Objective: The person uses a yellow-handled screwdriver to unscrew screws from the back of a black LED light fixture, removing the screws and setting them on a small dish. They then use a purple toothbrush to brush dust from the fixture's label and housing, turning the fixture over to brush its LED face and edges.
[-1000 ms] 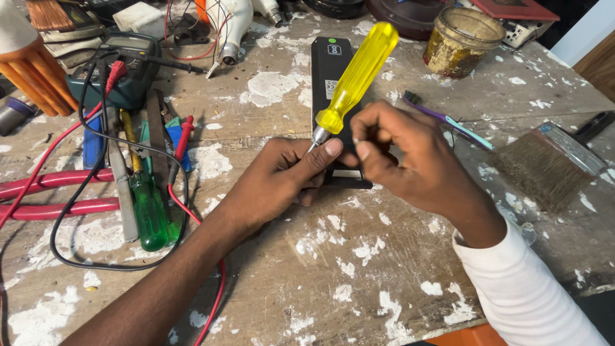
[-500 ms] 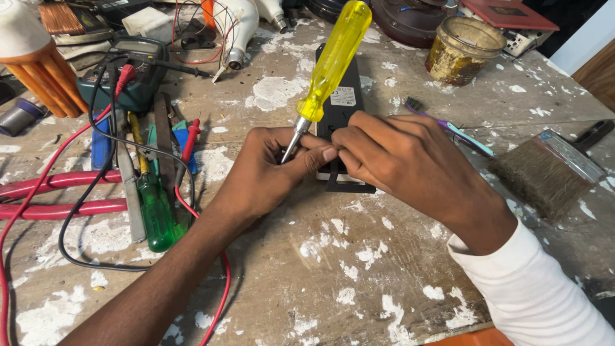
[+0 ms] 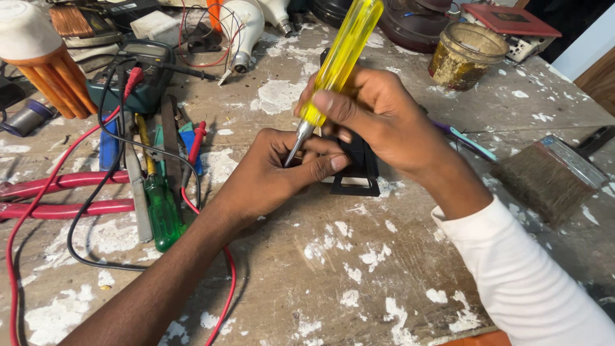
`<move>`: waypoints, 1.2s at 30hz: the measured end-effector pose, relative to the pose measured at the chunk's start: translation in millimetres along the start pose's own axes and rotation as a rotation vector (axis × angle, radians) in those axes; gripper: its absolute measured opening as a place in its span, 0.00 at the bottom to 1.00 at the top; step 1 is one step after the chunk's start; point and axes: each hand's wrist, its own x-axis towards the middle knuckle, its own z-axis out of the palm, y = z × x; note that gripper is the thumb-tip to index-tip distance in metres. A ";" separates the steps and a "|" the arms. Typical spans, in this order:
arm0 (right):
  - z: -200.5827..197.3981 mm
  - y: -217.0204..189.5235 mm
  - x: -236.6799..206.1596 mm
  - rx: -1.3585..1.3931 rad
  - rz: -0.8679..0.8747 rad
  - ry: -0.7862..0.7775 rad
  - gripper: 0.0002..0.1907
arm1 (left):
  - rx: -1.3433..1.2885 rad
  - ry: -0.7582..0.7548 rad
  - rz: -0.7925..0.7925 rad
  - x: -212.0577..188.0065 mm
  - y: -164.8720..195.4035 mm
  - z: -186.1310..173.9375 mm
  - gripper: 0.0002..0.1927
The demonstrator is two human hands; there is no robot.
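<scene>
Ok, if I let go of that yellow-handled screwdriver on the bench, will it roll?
Probably: the yellow-handled screwdriver has a smooth, rounded handle and a thin steel shaft. The flaky, uneven bench might stop it early. It looks rigid and light, gripped by the right hand alone.

Bare tabletop (image 3: 359,282) near edge free; tools (image 3: 150,186) crowd left, brush (image 3: 544,179) right.

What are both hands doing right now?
Left hand: closed, steadying the black device.
Right hand: closed on the yellow-handled screwdriver.
</scene>
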 end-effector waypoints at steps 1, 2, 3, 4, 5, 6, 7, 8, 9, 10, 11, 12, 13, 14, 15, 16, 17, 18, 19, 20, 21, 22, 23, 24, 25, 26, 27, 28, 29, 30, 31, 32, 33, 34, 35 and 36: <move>-1.0 4.4 0.0 0.053 -0.052 0.053 0.22 | -0.025 -0.019 0.001 0.3 -1.2 -1.6 0.11; -4.2 8.8 -1.1 0.108 -0.105 0.104 0.21 | -0.016 -0.030 -0.001 1.1 -2.6 -3.5 0.11; -8.8 13.2 -3.3 0.166 -0.156 0.152 0.21 | -0.008 -0.040 -0.007 1.7 -3.9 -5.5 0.11; -17.7 16.0 -7.3 0.196 -0.208 0.229 0.19 | 0.000 -0.048 -0.013 1.7 -5.4 -7.1 0.11; -28.9 18.1 -11.7 0.222 -0.252 0.316 0.19 | -0.044 -0.052 -0.024 1.3 -7.1 -7.8 0.12; -40.3 20.3 -16.3 0.244 -0.297 0.403 0.19 | -0.089 -0.058 -0.034 1.5 -8.9 -7.4 0.12; -51.0 22.5 -20.7 0.289 -0.318 0.481 0.19 | -0.134 -0.063 -0.039 2.9 -10.3 -7.3 0.13; -61.2 24.3 -24.9 0.331 -0.342 0.560 0.19 | -0.182 -0.045 -0.036 4.4 -11.5 -6.9 0.13; -67.3 27.0 -30.3 0.360 -0.345 0.593 0.20 | -0.229 -0.025 -0.034 5.0 -12.8 -6.2 0.13; -72.7 28.6 -34.9 0.389 -0.348 0.627 0.20 | -0.276 -0.007 -0.032 5.2 -13.8 -6.3 0.14; -75.1 30.1 -39.4 0.370 -0.353 0.634 0.21 | -0.277 0.006 -0.029 6.7 -14.4 -6.9 0.14; -75.7 31.6 -40.9 0.365 -0.353 0.642 0.22 | -0.279 0.019 -0.026 8.5 -14.8 -7.3 0.14; -75.0 31.8 -42.2 0.360 -0.353 0.650 0.22 | -0.280 0.031 -0.023 9.3 -15.3 -7.6 0.14; -72.6 31.9 -41.7 0.369 -0.348 0.659 0.22 | -0.305 0.042 -0.025 8.9 -15.7 -7.9 0.14; -68.7 31.5 -40.8 0.355 -0.347 0.658 0.22 | -0.330 0.052 -0.026 8.7 -16.0 -8.1 0.14; -64.3 30.5 -39.5 0.341 -0.347 0.656 0.22 | -0.354 0.063 -0.027 8.8 -16.2 -8.6 0.14; -58.6 29.6 -38.4 0.304 -0.352 0.642 0.22 | -0.361 0.060 -0.023 9.0 -16.2 -8.9 0.14; -52.7 28.5 -37.7 0.272 -0.361 0.627 0.22 | -0.368 0.056 -0.021 8.6 -16.5 -8.8 0.14; -47.1 27.4 -37.0 0.240 -0.372 0.612 0.22 | -0.376 0.053 -0.019 8.4 -16.6 -8.7 0.14; -41.8 26.4 -36.8 0.214 -0.387 0.596 0.22 | -0.379 0.052 -0.021 8.3 -16.7 -8.9 0.14; -38.8 24.6 -36.8 0.185 -0.402 0.587 0.22 | -0.382 0.049 -0.023 8.3 -16.8 -9.0 0.14; -36.3 23.3 -36.9 0.156 -0.418 0.578 0.23 | -0.387 0.047 -0.025 8.4 -17.0 -8.7 0.14; -35.2 21.9 -37.0 0.125 -0.433 0.575 0.23 | -0.394 0.048 -0.030 8.7 -17.1 -8.4 0.14; -34.2 21.1 -36.9 0.110 -0.442 0.572 0.22 | -0.401 0.051 -0.033 9.1 -17.1 -8.2 0.14; -33.6 20.6 -36.8 0.095 -0.451 0.568 0.22 | -0.407 0.053 -0.036 9.3 -16.9 -8.3 0.14; -33.2 20.5 -36.9 0.095 -0.453 0.565 0.22 | -0.409 0.053 -0.041 8.9 -16.8 -8.3 0.14; -33.2 20.7 -36.3 0.091 -0.459 0.564 0.22 | -0.412 0.051 -0.047 8.5 -16.6 -8.0 0.14; -33.2 20.9 -36.1 0.086 -0.465 0.563 0.22 | -0.415 0.049 -0.053 8.3 -16.3 -7.5 0.14; -32.8 21.7 -35.0 0.078 -0.474 0.564 0.22 | -0.417 0.050 -0.060 8.2 -16.0 -7.2 0.14; -32.9 21.8 -35.0 0.080 -0.475 0.567 0.23 | -0.419 0.051 -0.067 7.8 -15.6 -7.2 0.15; -32.7 22.1 -34.6 0.082 -0.475 0.570 0.23 | -0.420 0.052 -0.074 7.7 -15.0 -7.3 0.15; -32.5 22.0 -34.8 0.095 -0.467 0.576 0.23 | -0.423 0.054 -0.077 7.8 -14.4 -7.4 0.15; -32.3 21.8 -35.0 0.096 -0.463 0.578 0.23 | -0.426 0.056 -0.080 7.9 -13.9 -7.4 0.15; -32.1 21.6 -35.1 0.097 -0.458 0.580 0.23 | -0.429 0.059 -0.084 7.6 -13.6 -7.3 0.15; -31.9 21.1 -35.5 0.086 -0.457 0.578 0.23 | -0.426 0.056 -0.083 7.3 -13.2 -7.3 0.15; -31.6 20.9 -35.3 0.085 -0.460 0.579 0.23 | -0.424 0.053 -0.081 7.1 -12.7 -7.6 0.15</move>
